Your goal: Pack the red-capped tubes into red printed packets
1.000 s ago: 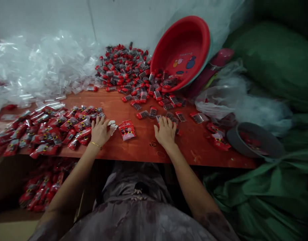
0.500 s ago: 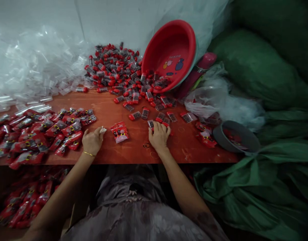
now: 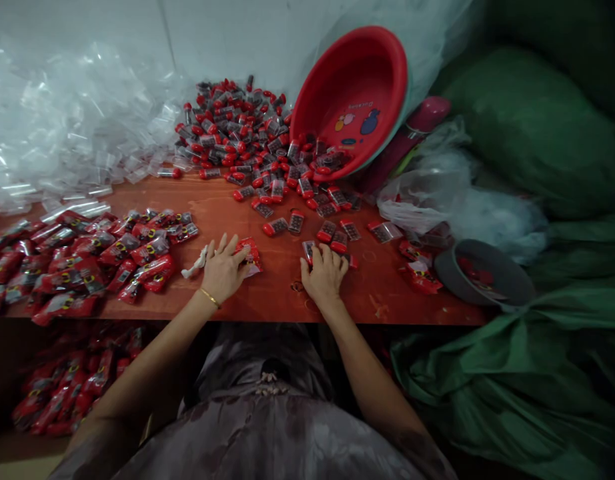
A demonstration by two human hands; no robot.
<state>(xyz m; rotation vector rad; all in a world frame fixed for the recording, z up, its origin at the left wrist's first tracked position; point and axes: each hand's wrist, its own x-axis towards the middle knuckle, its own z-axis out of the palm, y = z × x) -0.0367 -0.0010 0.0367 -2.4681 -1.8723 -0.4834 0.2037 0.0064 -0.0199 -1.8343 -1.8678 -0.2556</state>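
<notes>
My left hand (image 3: 225, 270) lies over the printed red packets (image 3: 255, 250), fingers spread, with fingertips on their left part. To its left, a crumpled white scrap (image 3: 193, 265) rests on the table, beside the fingers. My right hand (image 3: 325, 277) is curled palm down, its thumb and forefinger round a small clear bottle (image 3: 308, 251) with dark contents. Part of that bottle is hidden by the fingers. Another red-capped bottle (image 3: 353, 261) shows at the right edge of this hand. Several similar bottles (image 3: 332, 233) lie just beyond the fingertips.
A heap of red-capped bottles (image 3: 227, 127) spills from a tilted red basin (image 3: 352, 73). Filled red packets (image 3: 112, 253) cover the table's left side, with clear plastic pieces (image 3: 77, 120) behind. At right stand a grey bowl (image 3: 452, 273), plastic bags (image 3: 437, 197) and green sacks (image 3: 537, 120).
My left hand has moved right onto the red packets, and the white scrap now lies on the table. My right hand stays at the same bottle. The view has shifted slightly.
</notes>
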